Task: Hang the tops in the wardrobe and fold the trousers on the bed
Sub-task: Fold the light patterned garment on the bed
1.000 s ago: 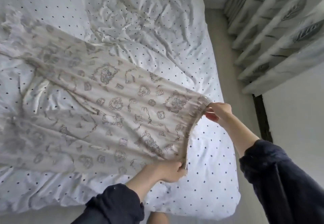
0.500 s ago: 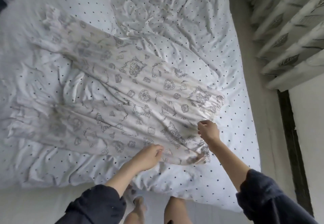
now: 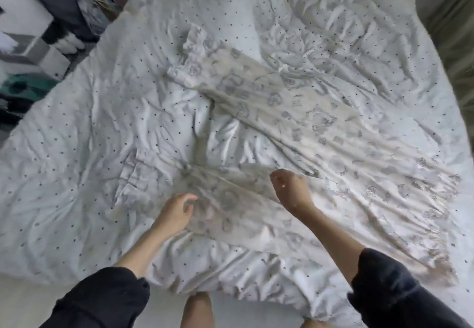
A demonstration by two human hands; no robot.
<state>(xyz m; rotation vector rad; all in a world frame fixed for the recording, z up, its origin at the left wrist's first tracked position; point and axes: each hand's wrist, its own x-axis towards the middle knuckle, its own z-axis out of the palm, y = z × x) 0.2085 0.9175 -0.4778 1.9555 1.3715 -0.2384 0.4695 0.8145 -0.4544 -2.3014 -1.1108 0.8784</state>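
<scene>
Both grips loose, left hand (image 3: 177, 213) and right hand (image 3: 291, 189) over trousers (image 3: 320, 127), bed (image 3: 77, 173) edge near

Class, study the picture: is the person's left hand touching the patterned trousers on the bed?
Cannot tell. In the head view the left hand overlaps the edge of the trousers, but motion blur hides any contact or gap.

Blurred dark clutter (image 3: 64, 17) beside white boxes (image 3: 48, 53), greenish curtain (image 3: 451, 19) opposite
</scene>
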